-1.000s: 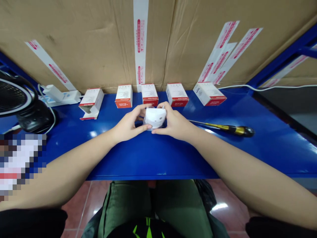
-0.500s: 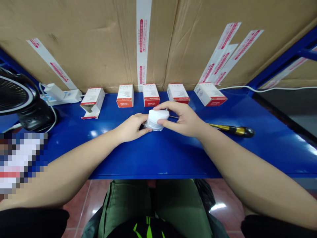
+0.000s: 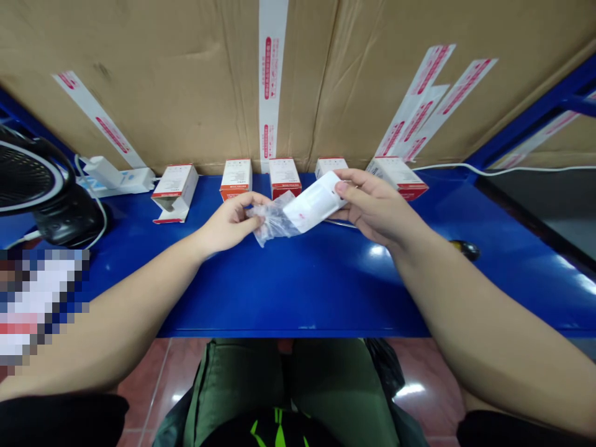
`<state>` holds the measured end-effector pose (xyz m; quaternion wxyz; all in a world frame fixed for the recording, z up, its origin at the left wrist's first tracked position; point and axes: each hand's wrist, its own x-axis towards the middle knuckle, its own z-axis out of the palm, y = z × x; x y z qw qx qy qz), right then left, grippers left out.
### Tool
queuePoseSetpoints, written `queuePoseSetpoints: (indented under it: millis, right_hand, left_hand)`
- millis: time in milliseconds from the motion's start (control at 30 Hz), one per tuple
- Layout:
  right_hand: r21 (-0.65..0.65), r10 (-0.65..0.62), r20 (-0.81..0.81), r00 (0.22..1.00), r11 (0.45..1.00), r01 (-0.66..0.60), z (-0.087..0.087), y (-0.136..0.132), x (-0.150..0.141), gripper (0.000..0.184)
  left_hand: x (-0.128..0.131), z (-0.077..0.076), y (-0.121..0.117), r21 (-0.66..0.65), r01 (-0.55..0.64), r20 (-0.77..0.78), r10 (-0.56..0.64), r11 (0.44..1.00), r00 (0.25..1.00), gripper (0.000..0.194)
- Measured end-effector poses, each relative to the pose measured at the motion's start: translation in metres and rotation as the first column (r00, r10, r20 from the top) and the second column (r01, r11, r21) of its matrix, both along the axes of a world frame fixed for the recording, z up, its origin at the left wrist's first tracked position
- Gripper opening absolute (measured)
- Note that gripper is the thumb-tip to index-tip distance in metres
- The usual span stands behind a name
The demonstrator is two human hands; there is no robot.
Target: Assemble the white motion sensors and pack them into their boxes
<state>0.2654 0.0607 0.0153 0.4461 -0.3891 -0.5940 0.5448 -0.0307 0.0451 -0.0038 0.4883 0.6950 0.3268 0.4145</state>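
Observation:
My right hand [image 3: 372, 202] grips the upper right end of a white plastic detector [image 3: 314, 202], tilted above the blue table. The detector's lower left end meets a clear plastic bag [image 3: 274, 220]; whether that end is still inside the bag I cannot tell. Fingers of my left hand [image 3: 235, 220] pinch the crumpled bag from the left. Behind my right forearm lies a screwdriver, its black handle end [image 3: 465, 250] showing. Part of its metal shaft [image 3: 342, 223] appears below the detector.
Several red-and-white detector boxes stand along the back, the leftmost box [image 3: 174, 189] open towards me. A black fan [image 3: 51, 186] and a white power strip [image 3: 123, 182] are at left. Cardboard [image 3: 186, 81] walls off the rear of the blue table [image 3: 279, 292].
The detector has come rightwards out of the wrapping, drawn by my right hand. My left hand has moved left with the bag, and the two hands are farther apart.

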Motion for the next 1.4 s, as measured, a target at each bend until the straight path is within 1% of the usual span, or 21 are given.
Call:
queuePoseSetpoints:
  millis: [100, 167, 267, 333, 400, 467, 567, 633, 700, 767, 800, 833, 867, 900, 967, 1000, 1067, 1167, 1233, 1333, 1400]
  right_hand:
    - [-0.002, -0.001, 0.074, 0.997, 1.000, 0.001, -0.004, 0.001, 0.001, 0.023]
    - [-0.003, 0.068, 0.151, 0.986, 0.998, -0.069, -0.008, -0.001, -0.004, 0.022]
    - [0.010, 0.175, 0.257, 0.950, 0.983, -0.184, -0.016, -0.006, -0.019, 0.018]
    - [0.052, 0.189, 0.344, 0.920, 0.974, -0.219, -0.019, -0.008, -0.027, 0.016]
    - [0.124, 0.160, 0.451, 0.878, 0.963, -0.240, -0.020, -0.008, -0.030, 0.015]
    - [0.222, 0.091, 0.558, 0.825, 0.941, -0.255, -0.019, -0.008, -0.029, 0.016]
    - [0.389, -0.111, 0.648, 0.754, 0.899, -0.201, -0.014, -0.011, -0.025, 0.017]
    - [0.515, -0.265, 0.585, 0.766, 0.852, -0.098, -0.009, -0.016, -0.024, 0.020]
    - [0.622, -0.328, 0.435, 0.839, 0.783, -0.016, -0.004, -0.023, -0.025, 0.032]
    - [0.687, -0.249, 0.329, 0.911, 0.725, -0.050, -0.001, -0.029, -0.027, 0.050]
    - [0.695, -0.174, 0.322, 0.931, 0.711, -0.107, 0.001, -0.032, -0.029, 0.057]
    - [0.686, -0.090, 0.341, 0.936, 0.705, -0.182, 0.001, -0.034, -0.030, 0.059]
    - [0.666, -0.014, 0.372, 0.928, 0.700, -0.257, 0.002, -0.035, -0.031, 0.053]
    - [0.646, 0.040, 0.401, 0.915, 0.696, -0.314, 0.001, -0.035, -0.032, 0.042]
    - [0.640, 0.072, 0.417, 0.906, 0.684, -0.349, 0.000, -0.032, -0.032, 0.016]
    - [0.652, 0.052, 0.408, 0.911, 0.682, -0.331, 0.000, -0.029, -0.030, 0.010]
    - [0.664, -0.015, 0.367, 0.930, 0.704, -0.251, -0.001, -0.023, -0.026, 0.011]
    - [0.603, -0.054, 0.300, 0.952, 0.784, -0.146, -0.002, -0.014, -0.018, 0.014]
    - [0.564, -0.062, 0.245, 0.967, 0.821, -0.090, -0.001, -0.009, -0.013, 0.012]
    - [0.544, -0.099, 0.126, 0.987, 0.839, 0.014, 0.003, -0.008, -0.008, 0.003]
    - [0.551, -0.126, 0.078, 0.989, 0.832, 0.063, 0.007, -0.012, -0.008, 0.018]
  left_hand:
    - [-0.006, 0.003, 0.003, -0.002, -0.093, 0.046, 0.093, 0.996, 0.995, 0.029]
    - [-0.007, 0.003, 0.005, -0.010, -0.129, 0.083, 0.129, 0.992, 0.988, 0.032]
    - [-0.006, 0.001, 0.007, -0.003, -0.122, 0.071, 0.122, 0.993, 0.990, 0.035]
    - [-0.005, 0.000, 0.007, 0.024, -0.117, 0.048, 0.116, 0.993, 0.992, 0.036]
    - [-0.003, 0.000, 0.007, 0.064, -0.126, 0.040, 0.123, 0.990, 0.992, 0.038]
    - [-0.002, 0.002, 0.005, 0.093, -0.136, 0.047, 0.132, 0.986, 0.990, 0.041]
    - [0.000, 0.005, 0.001, 0.100, -0.145, 0.092, 0.136, 0.984, 0.986, 0.045]
    - [0.002, 0.007, -0.003, 0.071, -0.116, 0.122, 0.107, 0.991, 0.987, 0.044]
    - [0.005, 0.008, -0.008, 0.052, -0.064, 0.125, 0.057, 0.997, 0.991, 0.044]
    - [0.008, 0.009, -0.013, 0.070, -0.025, 0.105, 0.017, 0.997, 0.994, 0.045]
    - [0.010, 0.009, -0.015, 0.084, -0.014, 0.095, 0.006, 0.996, 0.995, 0.045]
    - [0.011, 0.009, -0.016, 0.091, -0.006, 0.089, -0.002, 0.996, 0.996, 0.045]
    - [0.012, 0.009, -0.017, 0.087, 0.006, 0.087, -0.013, 0.996, 0.996, 0.045]
    - [0.013, 0.009, -0.018, 0.076, 0.015, 0.090, -0.022, 0.997, 0.996, 0.045]
    - [0.011, 0.009, -0.017, 0.052, 0.018, 0.105, -0.023, 0.998, 0.994, 0.046]
    - [0.010, 0.009, -0.015, 0.044, 0.005, 0.113, -0.010, 0.999, 0.994, 0.047]
    - [0.005, 0.010, -0.011, 0.026, -0.046, 0.132, 0.042, 0.999, 0.990, 0.049]
    - [-0.002, 0.015, -0.007, 0.007, -0.127, 0.147, 0.124, 0.992, 0.981, 0.046]
    - [-0.004, 0.018, -0.007, 0.022, -0.173, 0.143, 0.168, 0.985, 0.975, 0.041]
    - [-0.003, 0.021, -0.011, 0.087, -0.262, 0.130, 0.250, 0.961, 0.960, 0.038]
    - [0.000, 0.020, -0.016, 0.143, -0.311, 0.108, 0.297, 0.940, 0.949, 0.038]
